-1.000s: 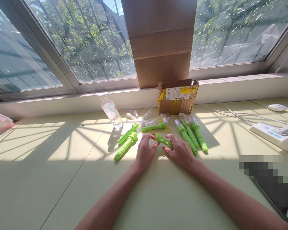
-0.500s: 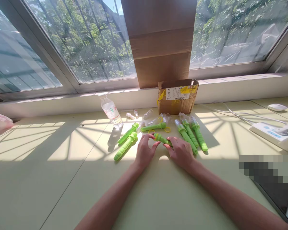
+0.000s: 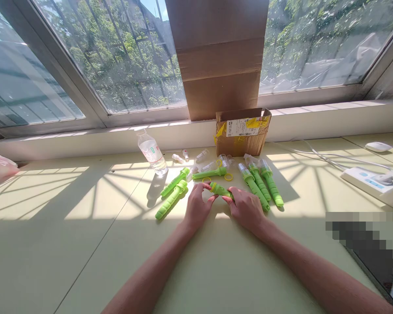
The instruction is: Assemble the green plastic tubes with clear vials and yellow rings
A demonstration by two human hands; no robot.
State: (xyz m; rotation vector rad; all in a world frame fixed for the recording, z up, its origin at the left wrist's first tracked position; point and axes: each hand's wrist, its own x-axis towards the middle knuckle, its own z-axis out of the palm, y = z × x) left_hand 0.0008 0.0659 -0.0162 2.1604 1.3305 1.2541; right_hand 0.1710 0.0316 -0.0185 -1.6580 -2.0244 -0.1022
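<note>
Between my hands is a green tube [image 3: 220,190] with a yellow ring around its left end. The fingertips of my left hand [image 3: 198,204] pinch that ringed end, and my right hand [image 3: 247,207] grips the other end. Two green tubes [image 3: 172,200] lie to the left of my hands. Beyond them, another green tube [image 3: 210,173] lies crosswise near a loose yellow ring [image 3: 228,177]. Three green tubes with clear tops [image 3: 272,185] lie to the right of my right hand. Several clear caps [image 3: 202,156] are scattered behind.
A water bottle [image 3: 152,152] stands at the back left, close to two small white pieces [image 3: 177,158]. An open cardboard box [image 3: 242,141] is against the sill. On the right are a power strip [image 3: 368,181] with cables and a dark, partly blurred object [image 3: 368,261].
My right hand has shifted slightly left along the green tube. My left hand keeps its pinch, and everything else looks the same.
</note>
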